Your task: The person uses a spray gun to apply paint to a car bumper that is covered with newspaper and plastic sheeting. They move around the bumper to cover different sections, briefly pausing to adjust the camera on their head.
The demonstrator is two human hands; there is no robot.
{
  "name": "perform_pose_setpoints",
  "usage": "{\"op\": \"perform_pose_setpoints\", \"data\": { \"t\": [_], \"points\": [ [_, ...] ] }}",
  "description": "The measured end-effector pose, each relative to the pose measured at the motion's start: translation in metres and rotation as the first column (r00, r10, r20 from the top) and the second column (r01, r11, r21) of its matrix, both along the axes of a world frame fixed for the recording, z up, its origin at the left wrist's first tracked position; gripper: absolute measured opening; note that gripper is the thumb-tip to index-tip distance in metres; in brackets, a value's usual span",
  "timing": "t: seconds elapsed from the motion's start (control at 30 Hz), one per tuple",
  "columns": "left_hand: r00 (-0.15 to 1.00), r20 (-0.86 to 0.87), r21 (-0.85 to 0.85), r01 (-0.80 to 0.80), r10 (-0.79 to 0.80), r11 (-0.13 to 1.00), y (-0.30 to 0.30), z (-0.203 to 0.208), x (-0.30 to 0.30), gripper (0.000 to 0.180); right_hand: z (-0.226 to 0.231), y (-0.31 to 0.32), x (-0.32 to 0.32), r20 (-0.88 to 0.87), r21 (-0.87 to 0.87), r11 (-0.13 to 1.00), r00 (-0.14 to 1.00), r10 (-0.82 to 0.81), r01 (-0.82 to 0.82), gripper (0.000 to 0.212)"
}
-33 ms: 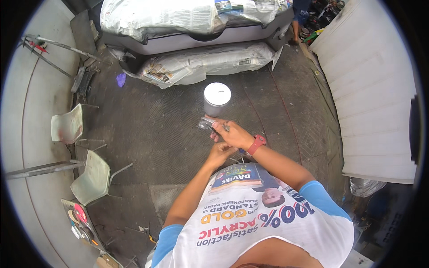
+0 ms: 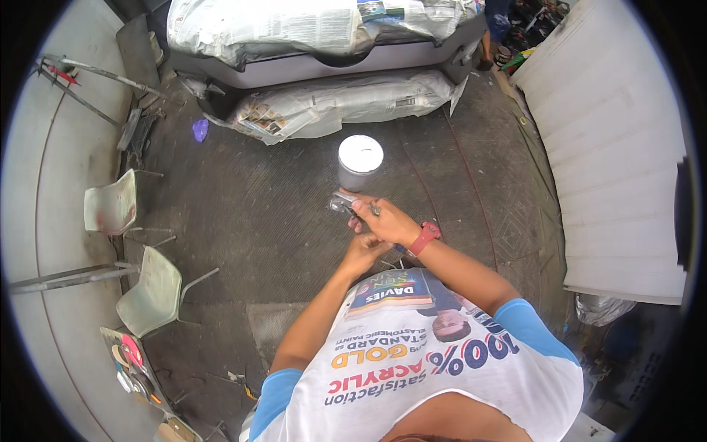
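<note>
My right hand, with a red watch on its wrist, is wrapped round the grip of a silver spray gun. A grey paint cup with a white round top stands up from the gun, just beyond my fingers. Below the right hand, my left hand is closed near the bottom of the grip. What its fingers pinch there is hidden. A small bit of blue shows between the left hand and the right wrist. The gun's trigger is mostly covered by my fingers.
Ahead stands a vehicle end with a bumper, masked in newspaper. Two worn chairs and a small table with tools line the left wall. A red line crosses the dark floor. White panels rise on the right; a person's leg shows far right.
</note>
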State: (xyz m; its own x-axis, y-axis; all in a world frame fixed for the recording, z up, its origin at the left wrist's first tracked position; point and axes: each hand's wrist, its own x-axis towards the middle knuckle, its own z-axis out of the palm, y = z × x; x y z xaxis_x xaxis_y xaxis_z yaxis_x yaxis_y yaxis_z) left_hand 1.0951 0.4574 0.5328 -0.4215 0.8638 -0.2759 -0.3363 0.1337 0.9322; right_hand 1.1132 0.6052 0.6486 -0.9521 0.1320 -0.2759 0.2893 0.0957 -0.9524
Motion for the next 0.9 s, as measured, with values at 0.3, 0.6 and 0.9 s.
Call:
{"op": "perform_pose_setpoints", "data": {
  "t": [0.3,0.6,0.9],
  "points": [
    [0.995,0.016,0.145,0.095,-0.098,0.985,-0.005,-0.013,-0.024,0.050,0.007,0.004,-0.008,-0.143,0.094,0.995,0.989,0.035,-0.021,0.062],
    [0.988,-0.142,-0.595,-0.034,-0.063,0.803,-0.163,-0.139,-0.041,0.069,0.033,0.074,-0.029,-0.145,0.118,0.936,0.938,-0.314,0.331,0.057],
    [0.927,-0.088,-0.870,-0.249,0.364,0.425,-0.362,-0.184,0.019,0.042,0.031,0.230,-0.070,-0.327,0.144,0.717,0.716,-0.616,0.682,0.055]
  ]
}}
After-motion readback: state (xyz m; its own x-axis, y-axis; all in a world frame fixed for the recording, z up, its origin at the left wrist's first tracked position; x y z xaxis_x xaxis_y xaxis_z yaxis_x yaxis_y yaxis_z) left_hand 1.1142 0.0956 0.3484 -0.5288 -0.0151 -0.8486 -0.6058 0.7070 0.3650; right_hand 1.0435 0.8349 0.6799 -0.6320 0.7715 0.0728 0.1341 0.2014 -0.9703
